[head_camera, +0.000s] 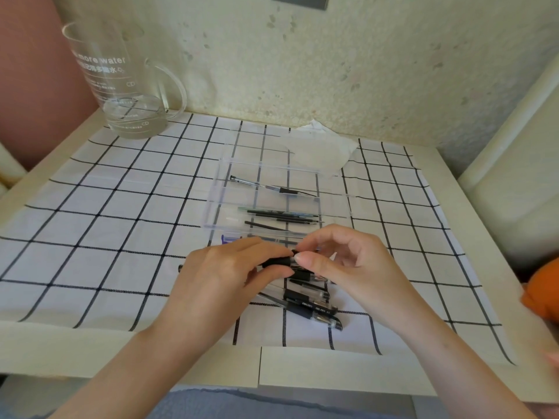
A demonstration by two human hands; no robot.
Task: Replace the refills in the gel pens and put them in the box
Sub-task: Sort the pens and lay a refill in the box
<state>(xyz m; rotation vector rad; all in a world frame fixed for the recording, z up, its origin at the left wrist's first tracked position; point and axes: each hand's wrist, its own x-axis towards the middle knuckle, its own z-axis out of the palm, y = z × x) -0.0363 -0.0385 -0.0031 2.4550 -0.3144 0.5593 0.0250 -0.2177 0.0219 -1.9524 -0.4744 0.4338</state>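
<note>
My left hand (225, 272) and my right hand (341, 261) both hold one black gel pen (279, 262) just above the checked cloth, fingertips pinching it at its middle. Under the hands lie several more gel pens (314, 303) with black grips and clear barrels. Behind them stands a clear plastic box (217, 189). Its far compartment holds one gel pen (272, 186). Its near compartment holds several dark refills (284, 217). The pen's left end is hidden by my left hand.
A glass jug (127, 86) with a little water stands at the back left corner. A crumpled white tissue (320, 149) lies behind the box. An orange object (544, 291) shows at the right edge. The wall runs along the table's back.
</note>
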